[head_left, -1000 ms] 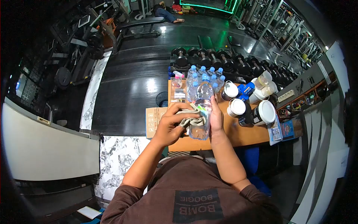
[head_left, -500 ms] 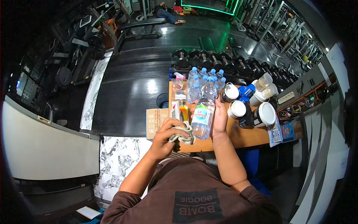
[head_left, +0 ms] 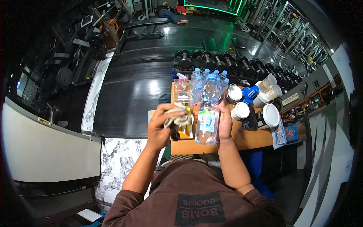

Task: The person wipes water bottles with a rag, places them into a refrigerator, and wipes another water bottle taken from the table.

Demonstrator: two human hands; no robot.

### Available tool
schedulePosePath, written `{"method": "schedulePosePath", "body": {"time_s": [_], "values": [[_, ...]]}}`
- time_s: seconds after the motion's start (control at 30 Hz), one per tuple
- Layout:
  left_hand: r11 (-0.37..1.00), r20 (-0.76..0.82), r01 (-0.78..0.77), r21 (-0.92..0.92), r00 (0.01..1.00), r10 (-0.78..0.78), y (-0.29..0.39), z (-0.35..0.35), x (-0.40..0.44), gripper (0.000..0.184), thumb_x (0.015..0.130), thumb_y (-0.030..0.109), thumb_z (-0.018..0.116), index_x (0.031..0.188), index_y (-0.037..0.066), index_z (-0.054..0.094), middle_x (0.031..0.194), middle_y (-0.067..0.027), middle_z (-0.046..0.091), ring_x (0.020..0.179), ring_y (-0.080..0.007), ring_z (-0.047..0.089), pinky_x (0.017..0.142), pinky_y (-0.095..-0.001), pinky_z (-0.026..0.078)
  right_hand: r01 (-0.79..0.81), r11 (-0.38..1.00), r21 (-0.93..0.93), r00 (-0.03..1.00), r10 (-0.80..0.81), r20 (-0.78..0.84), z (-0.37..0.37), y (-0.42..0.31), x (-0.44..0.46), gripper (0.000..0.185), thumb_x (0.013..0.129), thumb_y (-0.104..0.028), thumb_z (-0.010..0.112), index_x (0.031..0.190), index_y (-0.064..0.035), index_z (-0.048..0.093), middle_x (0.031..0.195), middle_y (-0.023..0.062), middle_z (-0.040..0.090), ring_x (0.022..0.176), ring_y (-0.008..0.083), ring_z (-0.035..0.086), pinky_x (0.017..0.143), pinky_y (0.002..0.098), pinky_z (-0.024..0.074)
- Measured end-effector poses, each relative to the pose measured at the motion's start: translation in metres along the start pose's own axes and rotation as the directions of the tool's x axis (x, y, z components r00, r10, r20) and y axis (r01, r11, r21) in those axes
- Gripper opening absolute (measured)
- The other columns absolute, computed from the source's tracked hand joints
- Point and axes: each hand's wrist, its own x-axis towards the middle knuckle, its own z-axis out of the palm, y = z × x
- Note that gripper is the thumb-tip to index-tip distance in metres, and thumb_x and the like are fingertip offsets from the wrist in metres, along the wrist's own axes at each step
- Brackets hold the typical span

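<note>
My right hand [head_left: 225,123] grips a large clear water bottle [head_left: 207,132] from its right side, over the wooden desk. The bottle stands nearly upright, with a blue cap and a white, green and blue label. In my left hand [head_left: 159,126] is a crumpled pale grey-beige cloth [head_left: 179,118], pinched between the fingers just left of the bottle and apart from it. A dark patch of the cloth hangs below my fingers. Right behind the held bottle, several smaller blue-capped bottles [head_left: 196,92] stand grouped together.
White-lidded tubs [head_left: 269,115] and a blue container [head_left: 250,93] stand on the desk's [head_left: 242,140] right side. A spray bottle [head_left: 180,83] is at its back left. Beyond the desk is a dumbbell rack [head_left: 227,62]. A person [head_left: 169,16] is on the floor far back.
My left hand has lifted up and slightly left with the cloth. The bottle has shifted slightly down and become more upright in my right hand.
</note>
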Motion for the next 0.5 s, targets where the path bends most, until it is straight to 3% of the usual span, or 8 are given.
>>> {"method": "schedulePosePath", "body": {"time_s": [0.03,0.07,0.1,0.2,0.33,0.37,0.43,0.5], "values": [[1.000,-0.042,0.005,0.003,0.999,-0.005,-0.002,0.002,0.007,0.045,0.077,-0.007,0.056,0.114,-0.001,0.080,0.122,-0.0150,0.066,0.115,-0.0247,0.064,0.104,-0.0358,0.048,0.002,1.000,0.002,1.000,-0.002,-0.001,0.002,0.001,-0.002,0.054,0.108,-0.040,0.041,0.155,-0.0135,0.040,0.129,0.0234,0.068,0.100,0.0310,0.075,0.081,0.0480,0.0673],[0.998,-0.054,0.012,-0.054,0.998,-0.015,-0.009,0.005,0.013,0.033,0.089,-0.004,0.067,0.119,-0.001,0.079,0.125,-0.0130,0.066,0.118,-0.0229,0.064,0.104,-0.0343,0.048,0.002,1.000,-0.008,0.999,-0.003,-0.037,0.004,0.002,-0.003,0.054,0.108,-0.040,0.042,0.155,-0.0133,0.040,0.129,0.0231,0.068,0.101,0.0313,0.075,0.081,0.0487,0.0672],[0.999,-0.051,0.010,-0.053,0.999,-0.013,-0.013,0.008,0.018,0.033,0.089,-0.004,0.067,0.119,-0.001,0.079,0.125,-0.0130,0.066,0.118,-0.0229,0.064,0.104,-0.0343,0.048,0.002,1.000,-0.017,0.997,-0.003,-0.075,0.006,0.003,-0.005,0.054,0.108,-0.040,0.044,0.155,-0.0132,0.039,0.130,0.0228,0.068,0.101,0.0316,0.075,0.081,0.0495,0.0671],[0.990,-0.037,0.031,-0.140,0.999,-0.037,-0.024,0.018,0.031,0.034,0.101,0.025,0.075,0.123,-0.001,0.077,0.128,-0.0125,0.065,0.121,-0.0215,0.062,0.105,-0.0339,0.047,-0.028,0.997,0.075,0.994,0.036,-0.101,0.002,0.008,-0.021,0.056,0.107,-0.039,0.046,0.157,-0.0163,0.036,0.129,0.0215,0.066,0.102,0.0335,0.074,0.078,0.0490,0.0670],[0.974,0.036,0.151,-0.168,0.988,-0.147,-0.037,0.044,0.025,0.030,0.101,0.020,0.074,0.123,-0.001,0.077,0.128,-0.0127,0.065,0.122,-0.0216,0.061,0.106,-0.0353,0.046,0.009,0.998,0.067,0.991,0.000,-0.136,-0.024,0.005,-0.044,0.058,0.107,-0.037,0.045,0.160,-0.0199,0.033,0.126,0.0222,0.065,0.097,0.0340,0.074,0.076,0.0477,0.0667],[0.968,0.053,0.190,-0.161,0.981,-0.184,-0.040,0.049,0.021,0.027,0.096,-0.001,0.068,0.121,0.000,0.078,0.124,-0.0118,0.067,0.120,-0.0237,0.062,0.107,-0.0350,0.045,0.027,0.998,0.049,0.990,-0.020,-0.139,-0.029,0.006,-0.048,0.058,0.106,-0.036,0.045,0.160,-0.0197,0.032,0.125,0.0225,0.066,0.096,0.0342,0.074,0.075,0.0474,0.0664],[0.965,0.101,0.214,-0.153,0.975,-0.200,-0.051,0.054,0.015,0.026,0.099,0.009,0.071,0.121,-0.002,0.077,0.127,-0.0132,0.065,0.123,-0.0233,0.061,0.109,-0.0368,0.045,0.089,0.996,0.028,0.978,-0.082,-0.191,-0.039,0.012,-0.056,0.058,0.106,-0.036,0.044,0.161,-0.0195,0.032,0.123,0.0223,0.066,0.093,0.0345,0.074,0.072,0.0462,0.0656],[0.939,0.152,0.292,-0.182,0.952,-0.267,-0.059,0.057,0.006,0.025,0.098,0.008,0.070,0.121,-0.001,0.077,0.128,-0.0127,0.065,0.124,-0.0232,0.060,0.110,-0.0368,0.044,0.071,0.997,0.023,0.967,-0.064,-0.248,-0.045,0.020,-0.071,0.058,0.106,-0.035,0.044,0.161,-0.0209,0.031,0.120,0.0217,0.066,0.092,0.0341,0.074,0.071,0.0452,0.0650]]}}
